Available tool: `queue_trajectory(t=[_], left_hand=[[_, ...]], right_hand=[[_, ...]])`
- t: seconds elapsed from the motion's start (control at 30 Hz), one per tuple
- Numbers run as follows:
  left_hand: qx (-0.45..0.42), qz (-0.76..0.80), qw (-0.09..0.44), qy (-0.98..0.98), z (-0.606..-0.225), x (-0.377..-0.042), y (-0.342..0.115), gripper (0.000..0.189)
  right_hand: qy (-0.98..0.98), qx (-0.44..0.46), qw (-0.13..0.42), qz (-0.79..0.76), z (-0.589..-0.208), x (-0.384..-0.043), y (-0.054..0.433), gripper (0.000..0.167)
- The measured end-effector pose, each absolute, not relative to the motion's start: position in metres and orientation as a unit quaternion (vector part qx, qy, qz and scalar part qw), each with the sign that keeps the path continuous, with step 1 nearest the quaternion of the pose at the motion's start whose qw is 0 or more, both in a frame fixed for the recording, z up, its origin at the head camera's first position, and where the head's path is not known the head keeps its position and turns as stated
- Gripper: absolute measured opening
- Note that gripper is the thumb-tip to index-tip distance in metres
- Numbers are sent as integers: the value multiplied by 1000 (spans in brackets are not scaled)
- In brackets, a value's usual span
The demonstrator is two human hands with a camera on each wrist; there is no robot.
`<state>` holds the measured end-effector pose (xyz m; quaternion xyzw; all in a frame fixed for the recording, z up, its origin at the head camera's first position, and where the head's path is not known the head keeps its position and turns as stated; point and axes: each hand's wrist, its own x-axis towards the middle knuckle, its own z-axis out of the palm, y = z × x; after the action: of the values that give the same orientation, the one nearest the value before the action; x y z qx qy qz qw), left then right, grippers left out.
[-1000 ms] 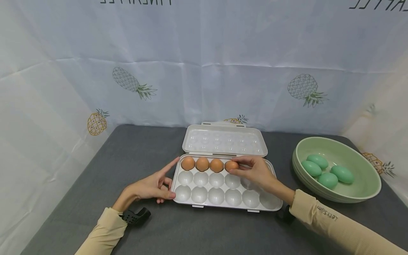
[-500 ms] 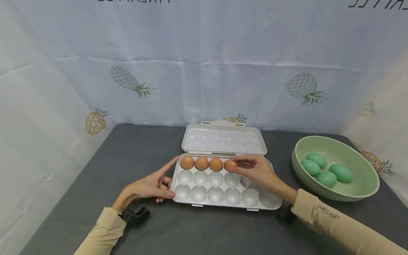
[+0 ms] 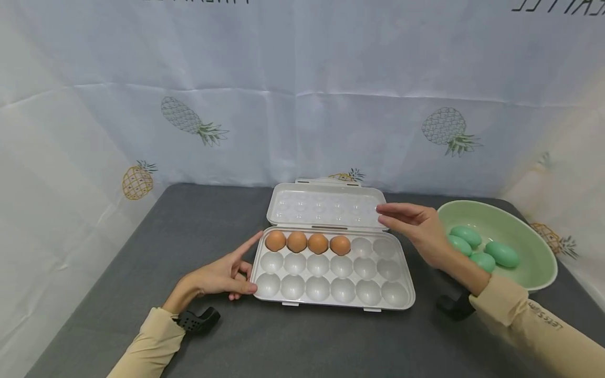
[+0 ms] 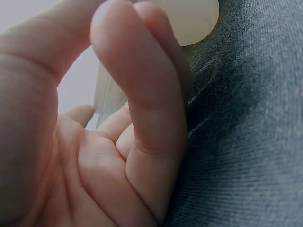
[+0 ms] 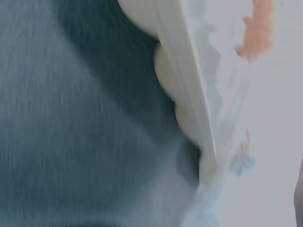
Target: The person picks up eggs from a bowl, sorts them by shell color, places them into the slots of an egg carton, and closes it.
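A white egg tray (image 3: 306, 270) lies unlatched, its lid (image 3: 326, 207) folded back behind it. Several brown eggs (image 3: 297, 242) fill the left part of its back row; the other cups hold nothing. At the tray's left end, my left hand (image 3: 226, 275) touches the back corner with a straight index finger and the front corner with the thumb. Its other fingers are bent in, holding nothing in the left wrist view. My right hand (image 3: 418, 231) hovers past the tray's back right corner, fingers fairly straight and nothing between them. Only the blurred tray edge (image 5: 191, 61) fills the right wrist view.
To the right stands a pale green bowl (image 3: 536, 262) with several green eggs (image 3: 502, 254) inside, partly hidden by my right forearm. Dark grey cloth (image 3: 302, 346) covers the table. Behind hangs a white curtain (image 3: 302, 136) with printed pineapples.
My right hand has let go of the rightmost brown egg, leaving it in its cup, and has moved up and right toward the bowl. The left hand stays on the tray.
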<state>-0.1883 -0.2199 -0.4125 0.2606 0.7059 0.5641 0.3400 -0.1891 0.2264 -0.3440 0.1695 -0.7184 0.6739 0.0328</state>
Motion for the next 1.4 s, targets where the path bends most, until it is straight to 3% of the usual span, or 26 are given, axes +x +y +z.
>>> queue_trajectory(t=[0.27, 0.63, 1.1, 1.27, 1.4], left_hand=[[258, 568, 340, 704, -413, -188, -221, 120], [261, 569, 337, 703, -412, -188, -222, 120], [270, 568, 337, 701, -415, -188, -223, 116], [268, 567, 339, 701, -414, -188, -222, 116], [268, 568, 340, 700, -414, -188, -222, 116]], right_hand=[[-669, 191, 39, 717, -323, -182, 280, 36], [-597, 222, 43, 770, -324, -168, 372, 46], [-700, 121, 55, 702, -341, -160, 420, 47], [-773, 43, 68, 630, -345, -160, 428, 46], [-832, -13, 48, 553, -346, -166, 428, 48]])
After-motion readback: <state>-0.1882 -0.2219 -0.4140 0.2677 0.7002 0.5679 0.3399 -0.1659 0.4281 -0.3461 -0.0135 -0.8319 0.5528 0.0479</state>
